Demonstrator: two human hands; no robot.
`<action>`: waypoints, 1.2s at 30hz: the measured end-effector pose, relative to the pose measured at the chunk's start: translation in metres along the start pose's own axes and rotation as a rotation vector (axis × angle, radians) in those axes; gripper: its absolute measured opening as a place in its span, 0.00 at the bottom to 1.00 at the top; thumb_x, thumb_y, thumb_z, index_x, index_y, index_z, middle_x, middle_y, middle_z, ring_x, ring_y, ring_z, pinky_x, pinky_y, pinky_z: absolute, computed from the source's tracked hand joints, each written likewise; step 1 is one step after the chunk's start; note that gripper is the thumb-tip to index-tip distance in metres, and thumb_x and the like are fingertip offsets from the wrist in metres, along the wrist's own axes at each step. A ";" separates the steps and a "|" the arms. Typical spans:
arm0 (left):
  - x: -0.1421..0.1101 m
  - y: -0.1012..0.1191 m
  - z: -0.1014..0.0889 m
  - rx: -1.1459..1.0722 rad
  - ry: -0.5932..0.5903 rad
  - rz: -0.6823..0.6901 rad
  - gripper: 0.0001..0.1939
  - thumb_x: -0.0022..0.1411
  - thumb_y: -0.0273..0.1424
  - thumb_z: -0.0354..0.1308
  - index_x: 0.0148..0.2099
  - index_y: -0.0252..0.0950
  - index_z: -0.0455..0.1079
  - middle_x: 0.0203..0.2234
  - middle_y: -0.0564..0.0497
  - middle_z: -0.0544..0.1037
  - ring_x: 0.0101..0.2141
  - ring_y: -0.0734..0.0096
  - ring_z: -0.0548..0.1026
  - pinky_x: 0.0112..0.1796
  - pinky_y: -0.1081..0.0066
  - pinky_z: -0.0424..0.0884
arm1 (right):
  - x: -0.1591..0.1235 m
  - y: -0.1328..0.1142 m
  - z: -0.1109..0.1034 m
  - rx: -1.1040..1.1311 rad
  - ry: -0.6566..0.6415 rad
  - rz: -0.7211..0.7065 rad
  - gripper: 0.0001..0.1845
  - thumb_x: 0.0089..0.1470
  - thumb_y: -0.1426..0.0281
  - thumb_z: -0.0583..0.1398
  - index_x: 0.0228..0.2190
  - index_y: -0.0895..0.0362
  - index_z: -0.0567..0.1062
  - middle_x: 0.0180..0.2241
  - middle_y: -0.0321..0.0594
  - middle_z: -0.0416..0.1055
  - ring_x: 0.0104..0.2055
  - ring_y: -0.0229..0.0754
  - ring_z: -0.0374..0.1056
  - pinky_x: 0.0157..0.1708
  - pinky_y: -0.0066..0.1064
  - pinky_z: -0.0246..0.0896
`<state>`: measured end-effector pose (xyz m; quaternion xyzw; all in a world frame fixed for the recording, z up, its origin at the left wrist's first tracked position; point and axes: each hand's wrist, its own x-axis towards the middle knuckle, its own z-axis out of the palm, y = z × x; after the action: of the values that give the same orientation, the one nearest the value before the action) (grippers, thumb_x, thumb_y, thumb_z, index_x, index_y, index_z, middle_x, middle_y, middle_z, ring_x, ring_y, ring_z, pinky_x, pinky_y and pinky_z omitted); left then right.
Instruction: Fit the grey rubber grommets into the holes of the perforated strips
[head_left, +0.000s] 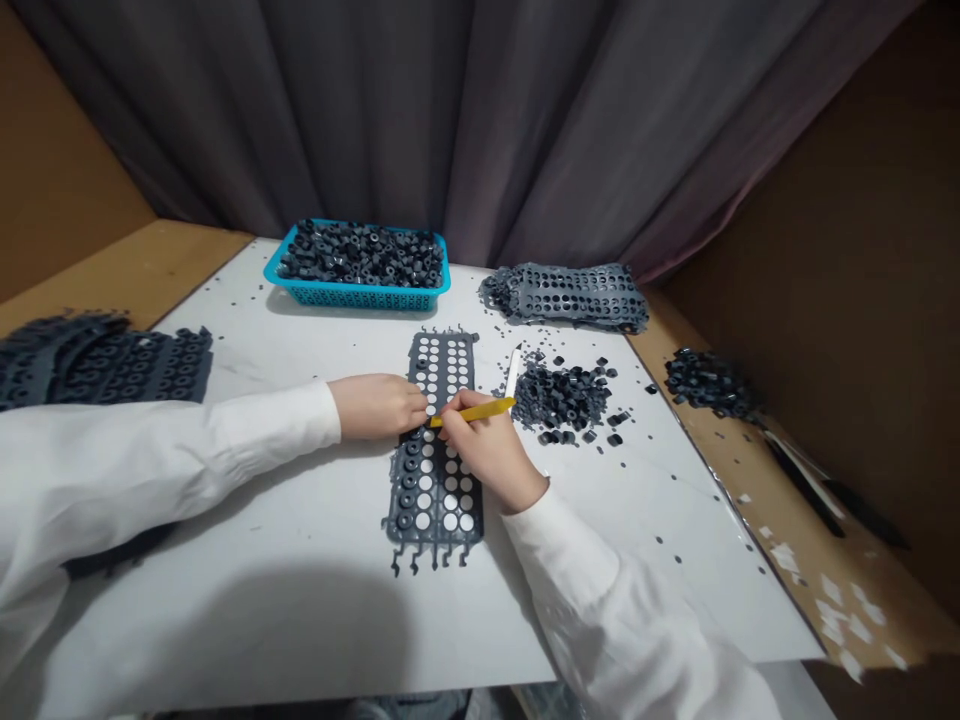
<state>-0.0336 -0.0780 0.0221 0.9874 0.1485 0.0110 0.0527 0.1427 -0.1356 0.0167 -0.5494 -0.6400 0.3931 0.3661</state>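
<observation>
A dark grey rubber sheet (437, 500) lies lengthwise in front of me, with rows of round holes through which white shows. Several thick rubber rings (406, 498) still sit along its left column. My left hand (379, 405) rests over the sheet's left edge, fingers curled and pressed together; whatever is between the fingertips is hidden. In my right hand (491, 450) is a slim yellow pen-shaped tool (484, 410), gripped like a pen. Its tip points left and meets the sheet close to my left fingertips.
A blue basket (367, 297) full of dark rings stands at the back. Stacked holed sheets (577, 297) lie back right, more sheets (150, 365) at left. Right of my hand are a pile of dark pieces (566, 397) and a white pen-like stick (513, 370). Scraps dot the right side.
</observation>
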 end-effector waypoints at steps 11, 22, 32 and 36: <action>0.003 -0.004 0.004 -0.075 -0.002 0.097 0.14 0.60 0.23 0.44 0.26 0.38 0.67 0.23 0.47 0.71 0.28 0.66 0.68 0.34 0.66 0.66 | -0.003 -0.003 0.003 -0.060 0.004 -0.037 0.07 0.45 0.75 0.52 0.19 0.56 0.65 0.19 0.34 0.66 0.23 0.36 0.61 0.25 0.27 0.55; -0.019 -0.012 0.023 -0.242 0.234 -0.140 0.12 0.64 0.31 0.43 0.37 0.36 0.67 0.30 0.48 0.73 0.31 0.70 0.70 0.35 0.71 0.65 | -0.007 0.005 0.001 0.006 -0.007 0.047 0.06 0.45 0.74 0.52 0.20 0.56 0.65 0.18 0.33 0.66 0.23 0.37 0.62 0.25 0.27 0.57; -0.022 -0.009 0.016 -0.425 0.163 -0.220 0.09 0.63 0.32 0.48 0.39 0.36 0.68 0.32 0.48 0.73 0.34 0.70 0.70 0.36 0.73 0.65 | -0.013 0.003 0.000 0.040 0.001 -0.016 0.06 0.45 0.74 0.53 0.22 0.56 0.69 0.21 0.34 0.69 0.26 0.37 0.64 0.29 0.28 0.59; -0.024 -0.004 0.009 -0.392 0.150 -0.253 0.09 0.63 0.32 0.47 0.41 0.36 0.68 0.34 0.48 0.72 0.37 0.69 0.70 0.38 0.71 0.65 | -0.014 0.012 0.002 0.143 0.019 -0.009 0.06 0.46 0.72 0.53 0.25 0.56 0.70 0.23 0.34 0.70 0.28 0.38 0.67 0.29 0.29 0.61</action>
<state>-0.0576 -0.0822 0.0129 0.9282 0.2696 0.1063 0.2332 0.1480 -0.1490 0.0043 -0.5225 -0.6095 0.4309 0.4121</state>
